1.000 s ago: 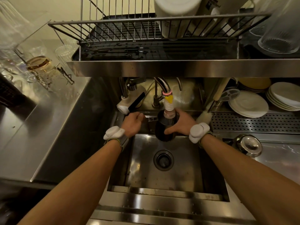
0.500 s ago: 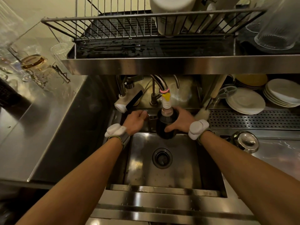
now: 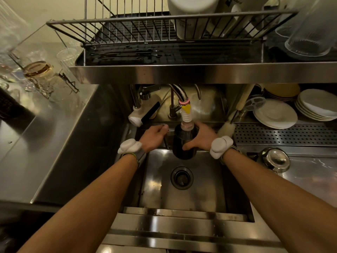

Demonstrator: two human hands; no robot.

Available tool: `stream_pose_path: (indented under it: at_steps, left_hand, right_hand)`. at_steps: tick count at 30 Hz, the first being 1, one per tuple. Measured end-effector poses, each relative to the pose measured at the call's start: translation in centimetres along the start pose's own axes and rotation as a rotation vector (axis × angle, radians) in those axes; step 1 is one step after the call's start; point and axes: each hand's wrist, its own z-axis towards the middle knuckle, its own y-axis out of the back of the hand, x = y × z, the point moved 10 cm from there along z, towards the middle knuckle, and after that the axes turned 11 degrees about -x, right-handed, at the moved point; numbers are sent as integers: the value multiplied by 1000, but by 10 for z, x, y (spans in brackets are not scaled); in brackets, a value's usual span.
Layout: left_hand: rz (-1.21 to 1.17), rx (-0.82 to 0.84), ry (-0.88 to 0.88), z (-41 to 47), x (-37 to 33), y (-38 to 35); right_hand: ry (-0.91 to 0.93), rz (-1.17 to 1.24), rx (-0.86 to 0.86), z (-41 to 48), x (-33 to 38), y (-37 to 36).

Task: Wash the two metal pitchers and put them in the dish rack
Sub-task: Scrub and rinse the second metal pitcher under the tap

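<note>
At the far left, clear glasses (image 3: 39, 70) stand on the steel worktop (image 3: 45, 152). Beside them a wire dish rack (image 3: 145, 31) sits on a shelf above the sink, with a white container (image 3: 191, 13) toward its right end and ribbed clear tumblers (image 3: 310, 33) just past it. Below the shelf a white spray head (image 3: 139, 114) hangs at the back left corner of the sink (image 3: 182, 199). The left grip (image 3: 154, 136), a white band unit (image 3: 129, 146) at its wrist, reaches to the sink's back ledge with fingers curled. Whether it is grasping anything there cannot be told, since the fingers hide what lies under them. Just right of it the dark metal pitcher (image 3: 184, 151) is held upright over the back of the basin, behind the drain (image 3: 181, 177). Its mouth is directly under the tap nozzle (image 3: 186, 114), a ribbed white tube with a yellow clip. The right grip (image 3: 202, 137) is grasping the pitcher, thumb on the near side and fingers wrapped round the far right side. A pale bottle brush (image 3: 226, 127) leans behind this wrist. Farther right, stacks of white plates (image 3: 275, 114) rest by a perforated drain board (image 3: 291, 134). A shiny round metal vessel (image 3: 275, 159) stands on the worktop right of the sink; whether it is the second pitcher cannot be told.
</note>
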Motion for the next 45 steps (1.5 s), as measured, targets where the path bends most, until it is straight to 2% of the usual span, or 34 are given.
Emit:
stream_pose_path:
  at_steps: [6,9,20,28,38,45]
  left_hand:
    - [-101,83,46,-2,-4,-16]
    - [-79,91,36,-6,-8,-18]
    - [351,-36,-135,-11,-16,-3]
    - [842,-87,-513,-17,-61,-15]
    - [1068,-107,-649,-21,-75,-14]
    - [1116,-142,-700,-26,-87,-11]
  right_hand:
    - [18,39,-12,-5,5,-1]
    - [-2,58,16,-8,0,-3]
    - [-161,3,115,-24,-44,-5]
    - [-180,-53,127,-24,-50,-3]
    - [-176,-71,112,-23,-51,6]
    - [-169,-53,126,-22,-44,8]
